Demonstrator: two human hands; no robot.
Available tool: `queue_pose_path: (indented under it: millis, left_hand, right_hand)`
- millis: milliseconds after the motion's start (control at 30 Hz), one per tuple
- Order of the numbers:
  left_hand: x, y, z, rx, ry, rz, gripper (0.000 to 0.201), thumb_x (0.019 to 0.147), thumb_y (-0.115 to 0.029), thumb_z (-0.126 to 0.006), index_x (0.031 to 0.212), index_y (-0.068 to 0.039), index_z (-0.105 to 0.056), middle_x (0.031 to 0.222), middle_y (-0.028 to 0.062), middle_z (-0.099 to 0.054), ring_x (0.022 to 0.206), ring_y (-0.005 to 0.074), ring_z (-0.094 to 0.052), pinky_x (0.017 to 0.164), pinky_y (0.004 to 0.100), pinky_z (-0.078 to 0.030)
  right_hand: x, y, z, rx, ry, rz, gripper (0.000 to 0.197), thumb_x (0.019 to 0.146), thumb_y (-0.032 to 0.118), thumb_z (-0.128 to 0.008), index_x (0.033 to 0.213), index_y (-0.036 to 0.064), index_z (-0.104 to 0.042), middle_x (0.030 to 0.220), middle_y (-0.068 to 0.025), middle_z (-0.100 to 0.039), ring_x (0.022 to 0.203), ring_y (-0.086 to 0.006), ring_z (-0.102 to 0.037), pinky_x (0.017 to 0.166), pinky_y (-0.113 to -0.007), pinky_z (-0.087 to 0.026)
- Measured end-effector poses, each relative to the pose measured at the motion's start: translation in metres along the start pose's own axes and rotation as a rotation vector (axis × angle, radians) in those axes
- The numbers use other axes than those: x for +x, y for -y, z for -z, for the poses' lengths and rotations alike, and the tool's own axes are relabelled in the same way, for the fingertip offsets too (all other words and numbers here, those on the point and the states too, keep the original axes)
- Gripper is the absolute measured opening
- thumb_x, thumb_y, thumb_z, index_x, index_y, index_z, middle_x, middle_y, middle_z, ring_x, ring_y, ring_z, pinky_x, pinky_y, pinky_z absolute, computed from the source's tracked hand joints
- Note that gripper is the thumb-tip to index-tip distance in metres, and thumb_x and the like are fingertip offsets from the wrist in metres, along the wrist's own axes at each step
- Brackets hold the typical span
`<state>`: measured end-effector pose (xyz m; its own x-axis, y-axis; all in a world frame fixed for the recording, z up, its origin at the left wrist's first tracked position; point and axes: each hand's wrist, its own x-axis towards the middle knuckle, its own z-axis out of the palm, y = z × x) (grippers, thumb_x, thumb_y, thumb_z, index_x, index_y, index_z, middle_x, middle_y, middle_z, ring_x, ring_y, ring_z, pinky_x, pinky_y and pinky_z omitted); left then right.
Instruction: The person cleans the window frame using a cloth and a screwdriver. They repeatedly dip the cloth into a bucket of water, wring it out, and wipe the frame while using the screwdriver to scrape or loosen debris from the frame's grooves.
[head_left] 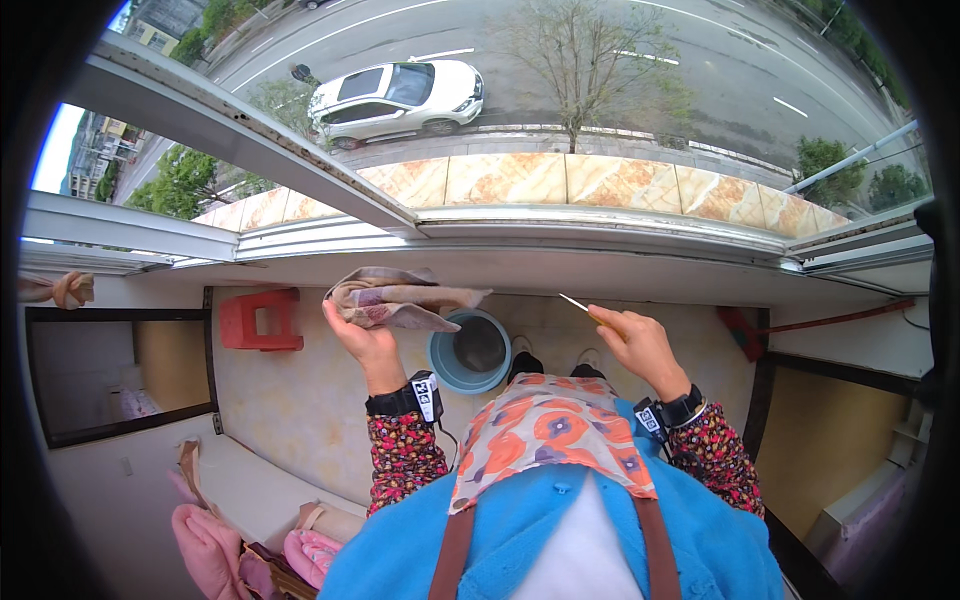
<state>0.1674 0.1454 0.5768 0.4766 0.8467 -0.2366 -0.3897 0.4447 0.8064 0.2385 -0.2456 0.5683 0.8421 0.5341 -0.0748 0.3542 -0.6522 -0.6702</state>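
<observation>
My left hand (pixel 368 350) is closed on the edge of a beige and grey checked cloth (pixel 400 300), which spreads to the right in loose folds. In my right hand (pixel 642 348) is a thin tool (pixel 573 302) with a pale, narrow tip pointing up and left; its handle is mostly covered by my fingers, so its exact kind is unclear. Below the cloth a round light-blue bucket (pixel 436 358) stands on the floor by my feet, with something dark grey inside it. Both hands are apart, in front of the low wall under the window.
A white sliding window frame (pixel 520 222) runs across ahead, with a marbled tile ledge (pixel 510 180) outside. Beyond are a road and a parked white car (pixel 400 95). At left stands a red plastic stool (pixel 260 320); at right a red-poled tool (pixel 845 316) leans. Pink bedding (pixel 205 545) lies lower left.
</observation>
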Motion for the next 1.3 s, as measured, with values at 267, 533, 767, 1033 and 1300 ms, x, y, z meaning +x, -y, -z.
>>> queue_pose_path:
  millis: [267,533,767,1033,1300]
  left_hand:
    - [0.003,0.082,-0.025,1.429,0.463,-1.127,0.03,0.085,-0.017,-0.068,0.109,0.0,-0.065,0.118,0.0148,-0.061,0.111,0.0336,-0.058,0.095,0.0466,-0.046]
    - [0.007,0.087,-0.036,1.613,0.47,-1.205,0.02,0.08,-0.021,-0.066,0.087,-0.002,-0.066,0.097,0.0127,-0.061,0.095,0.0349,-0.059,0.086,0.0466,-0.047]
    - [-0.057,0.117,-0.086,1.604,0.455,-1.193,0.019,0.076,-0.023,-0.066,0.079,-0.004,-0.065,0.091,0.0109,-0.06,0.092,0.0315,-0.057,0.082,0.0459,-0.047]
    - [-0.124,0.164,-0.126,1.156,0.781,-0.923,0.019,0.077,-0.019,-0.065,0.084,-0.001,-0.067,0.089,0.0114,-0.061,0.089,0.033,-0.058,0.082,0.0449,-0.046]
    - [-0.166,0.149,-0.098,-0.258,0.763,0.891,0.041,0.104,-0.034,-0.044,0.131,-0.004,-0.054,0.124,0.0102,-0.064,0.114,0.0236,-0.062,0.105,0.0384,-0.045]
  right_hand:
    - [-0.033,-0.031,-0.005,0.083,-0.049,-0.033,0.034,0.09,0.021,-0.065,0.124,0.0214,-0.068,0.083,-0.0101,-0.069,0.077,-0.0309,-0.067,0.067,-0.041,-0.053]
    - [-0.043,-0.036,0.006,0.121,0.012,-0.065,0.034,0.09,0.014,-0.066,0.124,0.0147,-0.068,0.096,-0.0142,-0.071,0.085,-0.0316,-0.069,0.075,-0.039,-0.054]
    - [-0.04,-0.034,0.009,0.215,0.063,-0.044,0.035,0.09,0.012,-0.066,0.125,0.0131,-0.067,0.106,-0.0151,-0.072,0.091,-0.0326,-0.069,0.08,-0.037,-0.055]
    - [-0.069,-0.052,0.015,0.458,-0.448,-0.146,0.037,0.096,0.013,-0.063,0.133,0.0103,-0.062,0.088,-0.0038,-0.071,0.072,-0.0111,-0.064,0.061,-0.027,-0.05]
    - [-0.092,-0.055,0.012,0.735,-0.518,-0.284,0.045,0.096,0.011,-0.065,0.14,0.0071,-0.055,0.087,0.0012,-0.064,0.062,-0.0007,-0.048,0.053,-0.016,-0.038]
